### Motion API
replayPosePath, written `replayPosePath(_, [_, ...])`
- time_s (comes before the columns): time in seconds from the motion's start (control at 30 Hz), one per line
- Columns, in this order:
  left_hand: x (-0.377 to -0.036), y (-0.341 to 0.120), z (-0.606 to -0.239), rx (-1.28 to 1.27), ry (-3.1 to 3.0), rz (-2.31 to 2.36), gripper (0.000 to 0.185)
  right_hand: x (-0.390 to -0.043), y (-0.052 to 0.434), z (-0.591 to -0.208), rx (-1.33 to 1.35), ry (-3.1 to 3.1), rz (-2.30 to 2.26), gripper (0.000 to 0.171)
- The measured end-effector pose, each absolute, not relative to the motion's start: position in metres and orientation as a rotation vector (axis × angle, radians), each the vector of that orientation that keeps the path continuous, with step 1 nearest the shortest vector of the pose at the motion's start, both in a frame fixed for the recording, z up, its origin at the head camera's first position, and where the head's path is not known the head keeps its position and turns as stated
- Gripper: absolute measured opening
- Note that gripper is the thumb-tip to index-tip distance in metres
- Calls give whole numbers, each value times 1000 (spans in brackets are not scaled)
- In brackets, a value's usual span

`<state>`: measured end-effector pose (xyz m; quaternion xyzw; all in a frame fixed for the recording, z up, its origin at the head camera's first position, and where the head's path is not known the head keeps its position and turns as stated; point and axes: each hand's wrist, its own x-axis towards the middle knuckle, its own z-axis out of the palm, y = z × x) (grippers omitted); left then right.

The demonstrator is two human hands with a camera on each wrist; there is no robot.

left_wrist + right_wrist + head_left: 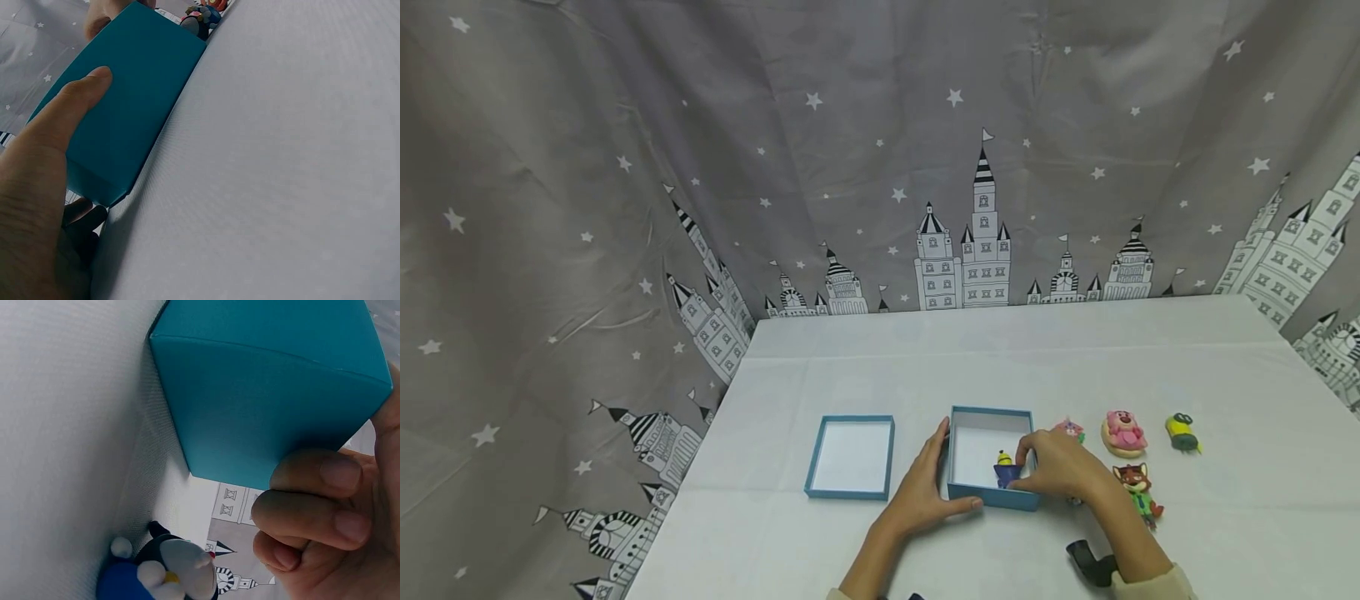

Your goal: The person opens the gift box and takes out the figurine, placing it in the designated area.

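Small figure: a yellow-and-blue toy stands inside the open teal box, against its near wall, toward the right corner.
Right hand: the right hand reaches over the box's right wall; its fingertips are curled together around the small figure, pinching it from the right. The right wrist view shows bent fingers just beside the box's outer corner.
Left hand: the left hand grips the box at its near-left corner, thumb pressed flat along the near outer wall, the other fingers spread along the left wall.
Teal box: sits on the white table, near the front edge, roughly at the middle.
Lid: a second shallow teal tray with a white inside lies open side up just left of the box, not touching it.
Toys to the right: 1 pink bear figure on a round base, 1 yellow minion figure lying farther right, 1 fox figure lying near the right forearm, and 1 small pink toy partly hidden behind the right hand.
Penguin toy: a dark-and-white figure shows in the right wrist view, below the box's corner.
Backdrop: a grey curtain with white stars and castles hangs behind the table.
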<state>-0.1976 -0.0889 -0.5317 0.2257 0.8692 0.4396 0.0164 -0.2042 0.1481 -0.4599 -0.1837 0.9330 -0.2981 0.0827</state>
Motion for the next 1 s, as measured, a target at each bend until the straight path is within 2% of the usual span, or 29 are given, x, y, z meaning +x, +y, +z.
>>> replayPosePath(0.57, [-197,-89,-528,714,2696,1373,111,-206,149,-461,-561,2980,-722,27])
replayPosePath(1.0, [-197,-88,-529,717,2700,1368,111,-208,148,-464,-505,2942,-779,29])
